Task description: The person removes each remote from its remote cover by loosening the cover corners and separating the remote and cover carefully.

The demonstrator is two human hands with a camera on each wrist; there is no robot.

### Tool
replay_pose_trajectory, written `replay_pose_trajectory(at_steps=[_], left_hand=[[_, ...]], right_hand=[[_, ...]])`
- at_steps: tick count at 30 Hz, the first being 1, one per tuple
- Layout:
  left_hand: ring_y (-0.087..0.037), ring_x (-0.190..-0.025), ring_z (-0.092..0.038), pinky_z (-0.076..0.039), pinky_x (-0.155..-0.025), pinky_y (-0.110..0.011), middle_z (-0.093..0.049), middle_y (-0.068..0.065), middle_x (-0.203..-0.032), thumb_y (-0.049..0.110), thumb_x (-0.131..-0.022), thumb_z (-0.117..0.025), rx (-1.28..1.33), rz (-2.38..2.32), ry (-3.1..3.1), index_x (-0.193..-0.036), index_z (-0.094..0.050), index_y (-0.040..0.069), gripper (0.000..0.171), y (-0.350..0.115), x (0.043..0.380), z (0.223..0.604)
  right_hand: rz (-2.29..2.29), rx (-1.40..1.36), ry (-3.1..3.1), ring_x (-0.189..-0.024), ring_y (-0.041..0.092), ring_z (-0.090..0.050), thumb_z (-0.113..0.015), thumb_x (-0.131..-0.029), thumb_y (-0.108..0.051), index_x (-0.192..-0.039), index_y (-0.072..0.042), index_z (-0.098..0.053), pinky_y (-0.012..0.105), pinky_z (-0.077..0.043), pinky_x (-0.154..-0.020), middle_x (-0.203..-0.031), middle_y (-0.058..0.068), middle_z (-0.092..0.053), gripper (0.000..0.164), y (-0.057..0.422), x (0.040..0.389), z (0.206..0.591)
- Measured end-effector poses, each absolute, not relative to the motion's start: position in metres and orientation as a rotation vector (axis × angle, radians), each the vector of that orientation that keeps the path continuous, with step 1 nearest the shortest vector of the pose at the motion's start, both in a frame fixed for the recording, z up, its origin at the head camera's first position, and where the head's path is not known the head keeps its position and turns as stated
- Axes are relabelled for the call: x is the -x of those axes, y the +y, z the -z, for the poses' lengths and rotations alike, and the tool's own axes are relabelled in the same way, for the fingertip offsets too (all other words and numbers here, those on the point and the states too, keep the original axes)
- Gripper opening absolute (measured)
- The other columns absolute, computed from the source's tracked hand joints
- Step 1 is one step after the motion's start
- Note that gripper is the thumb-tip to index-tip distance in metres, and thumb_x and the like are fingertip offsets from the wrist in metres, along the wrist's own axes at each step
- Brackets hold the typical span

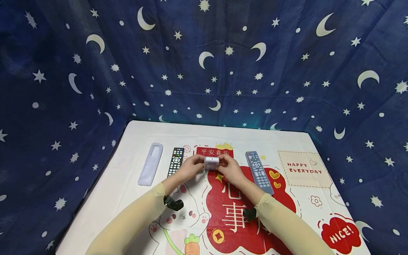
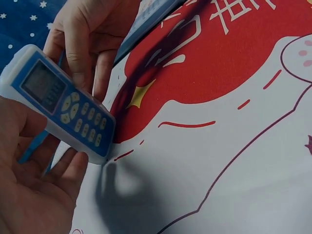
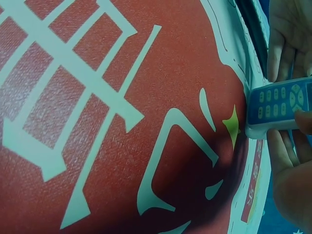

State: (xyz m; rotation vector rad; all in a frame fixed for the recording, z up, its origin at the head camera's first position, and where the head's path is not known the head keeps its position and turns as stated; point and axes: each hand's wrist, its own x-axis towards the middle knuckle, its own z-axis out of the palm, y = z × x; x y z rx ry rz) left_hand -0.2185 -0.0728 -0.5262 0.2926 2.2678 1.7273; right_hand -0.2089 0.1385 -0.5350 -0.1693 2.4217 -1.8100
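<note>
Both hands hold a small air-conditioner remote (image 1: 211,162) above the far middle of the table. It has a white body, and its blue face (image 2: 73,105) carries a small screen and pale buttons. My left hand (image 1: 191,167) grips one side, fingers curled round the edge. From the other side my right hand (image 1: 232,170) pinches it between thumb and fingers. The right wrist view shows the right hand (image 3: 295,180) below the remote (image 3: 275,105), its thumb at the near edge. Behind my left forearm lies a black remote (image 1: 176,161), partly hidden.
A pale, translucent remote cover (image 1: 150,164) lies at the left. To the right, a grey-blue remote (image 1: 259,171) rests close to the right forearm. The white tablecloth (image 1: 127,156) bears printed pictures and lettering. Dark blue curtains (image 1: 204,92) with moons and stars stand behind the table.
</note>
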Motion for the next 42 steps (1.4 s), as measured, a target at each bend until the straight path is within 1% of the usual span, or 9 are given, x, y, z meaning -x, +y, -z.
replay_pose_trajectory(at_steps=[6,9,15,18,27,33,38,41,42], left_hand=[[-0.039,-0.115,-0.064,-0.055,-0.097,-0.047,-0.067,-0.019,-0.119,0.010,-0.100,-0.055,-0.154,-1.868,2.051,-0.122,-0.065,-0.006,0.029,-0.074,0.215,0.524],[-0.039,-0.111,-0.066,-0.057,-0.093,-0.046,-0.066,-0.021,-0.116,0.015,-0.101,-0.058,-0.079,-1.888,1.984,-0.120,-0.063,-0.008,0.030,-0.074,0.212,0.523],[-0.023,-0.082,-0.071,-0.061,-0.083,-0.038,-0.060,-0.029,-0.121,0.021,-0.102,-0.061,0.080,-1.881,1.779,-0.131,-0.050,-0.010,0.043,-0.075,0.206,0.522],[-0.020,-0.079,-0.072,-0.061,-0.082,-0.037,-0.060,-0.031,-0.124,0.022,-0.104,-0.059,0.127,-1.871,1.665,-0.138,-0.047,-0.011,0.049,-0.075,0.204,0.522],[-0.021,-0.088,-0.073,-0.058,-0.089,-0.038,-0.070,-0.016,-0.100,0.012,-0.105,-0.056,0.120,-1.863,1.558,-0.141,-0.043,-0.013,0.045,-0.070,0.198,0.525],[-0.015,-0.075,-0.072,-0.061,-0.075,-0.030,-0.069,-0.015,-0.095,0.008,-0.102,-0.058,0.114,-1.846,1.570,-0.148,-0.034,-0.012,0.055,-0.072,0.196,0.525],[-0.013,-0.072,-0.070,-0.061,-0.068,-0.027,-0.068,-0.014,-0.093,0.007,-0.101,-0.059,0.118,-1.836,1.564,-0.149,-0.030,-0.012,0.059,-0.074,0.196,0.526],[-0.014,-0.073,-0.070,-0.061,-0.068,-0.027,-0.067,-0.016,-0.096,0.007,-0.101,-0.060,0.123,-1.829,1.574,-0.151,-0.028,-0.011,0.062,-0.074,0.195,0.528],[-0.015,-0.073,-0.070,-0.061,-0.068,-0.028,-0.067,-0.016,-0.096,0.007,-0.101,-0.060,0.126,-1.826,1.577,-0.151,-0.027,-0.011,0.063,-0.074,0.195,0.529]], right_hand=[[1.767,0.227,2.453,-0.102,0.024,-0.067,-0.071,-0.091,0.005,-0.112,-0.006,-0.066,0.035,-0.059,-0.086,-0.112,0.009,-0.070,0.024,0.142,0.208,0.538],[1.777,0.266,2.439,-0.102,0.025,-0.067,-0.071,-0.090,0.006,-0.109,-0.007,-0.067,0.036,-0.059,-0.087,-0.110,0.008,-0.070,0.024,0.143,0.206,0.538],[1.705,0.286,2.465,-0.101,0.023,-0.066,-0.073,-0.090,0.002,-0.106,-0.013,-0.069,0.037,-0.058,-0.089,-0.109,0.003,-0.069,0.022,0.146,0.202,0.538],[1.707,0.301,2.443,-0.098,0.023,-0.066,-0.073,-0.091,0.002,-0.106,-0.012,-0.068,0.037,-0.058,-0.088,-0.107,0.003,-0.069,0.021,0.147,0.201,0.538],[1.705,0.360,2.417,-0.102,0.024,-0.064,-0.070,-0.088,0.007,-0.103,-0.007,-0.069,0.030,-0.055,-0.084,-0.113,0.011,-0.065,0.020,0.143,0.191,0.541],[1.708,0.269,2.404,-0.101,0.024,-0.063,-0.070,-0.085,0.010,-0.099,-0.004,-0.070,0.028,-0.053,-0.085,-0.111,0.010,-0.065,0.019,0.142,0.185,0.540],[1.763,0.092,2.228,-0.095,0.022,-0.063,-0.069,-0.086,0.004,-0.107,-0.003,-0.070,0.027,-0.054,-0.075,-0.109,0.010,-0.068,0.022,0.143,0.183,0.537],[1.861,-0.031,2.056,-0.094,0.022,-0.063,-0.066,-0.089,0.002,-0.117,0.001,-0.066,0.029,-0.057,-0.078,-0.116,0.014,-0.065,0.028,0.145,0.183,0.537],[1.898,-0.062,2.005,-0.096,0.022,-0.064,-0.066,-0.090,0.002,-0.120,0.003,-0.064,0.030,-0.057,-0.083,-0.119,0.016,-0.064,0.031,0.145,0.183,0.537]])
